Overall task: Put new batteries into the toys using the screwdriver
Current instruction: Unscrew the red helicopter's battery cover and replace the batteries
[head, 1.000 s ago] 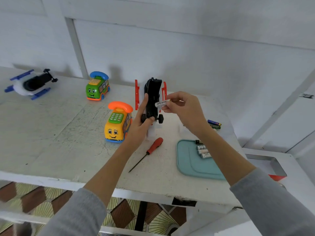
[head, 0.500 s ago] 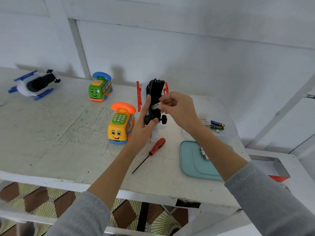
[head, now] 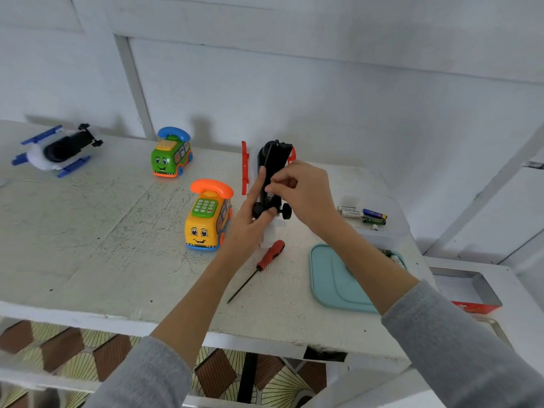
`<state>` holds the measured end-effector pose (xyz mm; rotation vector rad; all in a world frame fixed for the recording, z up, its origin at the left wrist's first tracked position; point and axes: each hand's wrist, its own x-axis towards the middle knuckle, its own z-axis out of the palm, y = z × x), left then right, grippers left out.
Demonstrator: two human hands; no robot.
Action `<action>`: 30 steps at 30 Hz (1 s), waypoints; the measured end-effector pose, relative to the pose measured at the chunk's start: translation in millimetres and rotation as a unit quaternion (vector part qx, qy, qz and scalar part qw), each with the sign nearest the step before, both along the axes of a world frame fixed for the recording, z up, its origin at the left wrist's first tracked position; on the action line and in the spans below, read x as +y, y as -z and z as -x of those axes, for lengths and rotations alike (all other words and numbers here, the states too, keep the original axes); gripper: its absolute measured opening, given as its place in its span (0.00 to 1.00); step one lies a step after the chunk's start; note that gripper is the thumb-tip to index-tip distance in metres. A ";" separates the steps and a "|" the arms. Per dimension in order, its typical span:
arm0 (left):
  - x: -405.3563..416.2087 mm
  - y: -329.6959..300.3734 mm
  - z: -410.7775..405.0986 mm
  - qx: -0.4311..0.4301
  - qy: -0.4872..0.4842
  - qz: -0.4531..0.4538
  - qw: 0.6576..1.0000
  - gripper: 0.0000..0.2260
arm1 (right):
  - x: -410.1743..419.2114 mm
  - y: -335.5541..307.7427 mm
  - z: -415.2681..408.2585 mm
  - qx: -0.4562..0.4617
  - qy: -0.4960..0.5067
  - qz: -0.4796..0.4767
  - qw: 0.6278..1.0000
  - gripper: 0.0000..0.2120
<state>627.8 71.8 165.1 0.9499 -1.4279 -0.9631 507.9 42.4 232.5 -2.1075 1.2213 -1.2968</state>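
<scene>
My left hand [head: 250,219] grips a black toy with red side pieces [head: 273,156], holding it upright on the white table with its underside facing me. My right hand [head: 303,195] has its curled fingertips at the toy's open battery slot, pinching a battery that my fingers almost entirely hide. The red-handled screwdriver [head: 269,254] lies loose on the table just below the toy. Spare batteries [head: 362,213] lie to the right of my right hand.
A yellow phone-bus toy [head: 206,219] stands just left of my left hand, a green one [head: 170,156] farther back. A blue-and-white toy [head: 56,148] lies far left. A teal tray [head: 332,278] with small batteries [head: 391,256] sits at the right, near an open box [head: 468,293].
My right hand has brought the white battery from beside the toy into its underside, and the battery is now nearly hidden. My left hand keeps holding the toy.
</scene>
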 end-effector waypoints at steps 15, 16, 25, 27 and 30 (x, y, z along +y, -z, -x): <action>-0.6 -2.9 1.1 -0.003 0.002 -0.001 1.000 0.31 | -6.1 9.6 5.4 0.031 -0.043 0.081 0.995 0.04; -0.5 -3.2 1.5 -0.002 0.003 -0.004 1.000 0.31 | -5.8 9.2 5.9 0.035 -0.045 0.080 0.995 0.04; 0.6 -6.8 3.1 -0.015 0.006 -0.011 1.000 0.31 | -5.9 13.2 9.5 0.029 -0.046 0.092 0.994 0.04; 1.9 -7.6 3.9 -0.012 0.010 -0.010 1.000 0.31 | -5.1 14.0 10.2 0.017 -0.036 0.093 0.995 0.03; 1.7 -6.6 4.7 -0.010 0.006 -0.008 1.000 0.31 | -3.7 15.5 11.8 0.019 -0.021 0.104 0.994 0.03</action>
